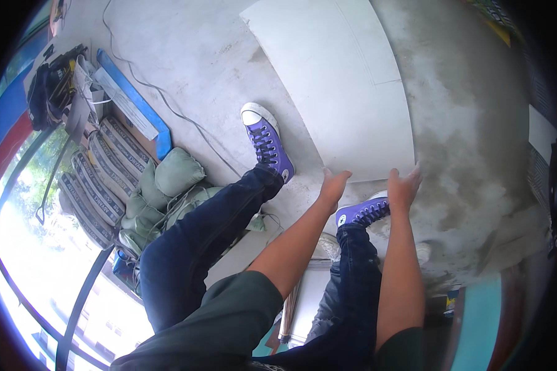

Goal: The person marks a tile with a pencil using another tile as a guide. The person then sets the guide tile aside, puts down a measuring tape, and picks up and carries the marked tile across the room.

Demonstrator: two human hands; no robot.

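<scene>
A large flat off-white board (346,93) stretches away from me over the concrete floor, with thin lines marked on its right part. My left hand (335,187) is closed on the near left corner of this board. Around the near right corner, my right hand (403,187) grips the same edge, its thumb side lying over the top. The fingers under the board are hidden. I cannot tell whether the far end rests on the floor, as it runs out of the picture.
My purple sneakers (272,145) stand left of and below the board. To the left lie green sacks (179,173), a stack of printed bags (99,182), a blue metal bar (136,102) and a dark cable (161,93). Another person's shoe (329,246) shows behind my legs.
</scene>
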